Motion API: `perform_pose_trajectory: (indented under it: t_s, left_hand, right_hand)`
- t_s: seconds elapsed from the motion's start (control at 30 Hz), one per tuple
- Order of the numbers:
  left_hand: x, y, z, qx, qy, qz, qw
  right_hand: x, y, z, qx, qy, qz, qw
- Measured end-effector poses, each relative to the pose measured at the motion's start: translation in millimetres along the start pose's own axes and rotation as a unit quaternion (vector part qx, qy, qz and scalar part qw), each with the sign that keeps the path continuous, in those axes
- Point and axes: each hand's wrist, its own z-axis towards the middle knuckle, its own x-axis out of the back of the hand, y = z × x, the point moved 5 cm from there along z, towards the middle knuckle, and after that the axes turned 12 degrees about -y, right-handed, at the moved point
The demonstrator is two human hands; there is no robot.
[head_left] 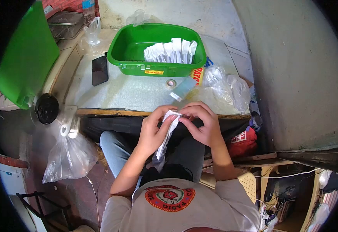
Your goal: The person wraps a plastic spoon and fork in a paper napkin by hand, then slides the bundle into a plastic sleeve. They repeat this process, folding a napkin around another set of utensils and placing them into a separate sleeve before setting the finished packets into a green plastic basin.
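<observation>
Over my lap, just in front of the table edge, I hold a long narrow white packet that looks like folded paper in clear plastic. My left hand grips it along its side, thumb on top. The fingers of my right hand pinch its upper end. Its lower end hangs down toward my lap; what is inside cannot be made out. Several similar white packets stand in a row in a green basin on the table. Near my hands lies a clear plastic container, beside a roll of tape.
A black phone lies left of the basin. Crumpled plastic bags sit at the table's right. A clear bag hangs below a clip-on fan at the left. A wall rises on the right.
</observation>
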Motion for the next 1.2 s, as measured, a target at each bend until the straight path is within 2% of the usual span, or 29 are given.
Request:
perform_pose_trajectory:
  t_s: [0.07, 0.17, 0.23, 0.27, 0.33, 0.6, 0.87, 0.93, 0.97, 1.13, 1.2]
  left_hand:
    - [-1.6, -0.7, -1.9, 0.003, 0.019, -0.031, 0.999]
    - [1.0, -0.9, -3.4, -0.051, 0.043, 0.033, 0.997]
    - [0.4, 8.8, -1.7, -0.140, -0.027, 0.142, 0.980]
    - [0.1, 11.2, -2.8, -0.138, -0.028, 0.141, 0.980]
    - [1.3, 8.4, -3.4, -0.053, -0.023, 0.097, 0.994]
    - [3.9, 7.3, 0.4, -0.041, -0.034, 0.096, 0.994]
    - [4.0, 15.3, 2.4, -0.049, -0.035, 0.088, 0.994]
    - [6.1, 15.6, 2.4, 0.011, -0.029, 0.069, 0.997]
    - [5.9, 14.5, 2.6, 0.013, -0.029, 0.069, 0.997]
    - [6.2, 12.5, 3.2, -0.014, -0.014, 0.013, 1.000]
    - [7.7, 20.2, 3.3, -0.019, -0.013, 0.034, 0.999]
  right_hand:
    - [1.5, 3.9, -2.1, 0.005, 0.028, 0.013, 1.000]
    - [1.8, 2.0, -1.9, 0.018, 0.022, 0.001, 1.000]
    - [0.8, 2.1, -1.4, 0.015, 0.030, 0.009, 0.999]
    - [0.6, 2.4, -1.8, 0.012, 0.038, 0.016, 0.999]
    - [-0.1, 3.8, -2.1, 0.014, 0.041, 0.010, 0.999]
    - [-2.4, 9.8, -6.9, -0.015, 0.060, 0.042, 0.997]
    - [-0.2, -0.1, 1.3, 0.025, 0.022, 0.024, 0.999]
    - [0.9, -0.4, 2.5, 0.029, 0.019, 0.015, 0.999]
    - [0.9, -1.1, 3.2, 0.036, 0.018, 0.005, 0.999]
    - [1.4, -5.5, 4.6, 0.065, 0.032, -0.047, 0.996]
    - [0.5, -8.0, 5.5, 0.073, 0.031, -0.068, 0.995]
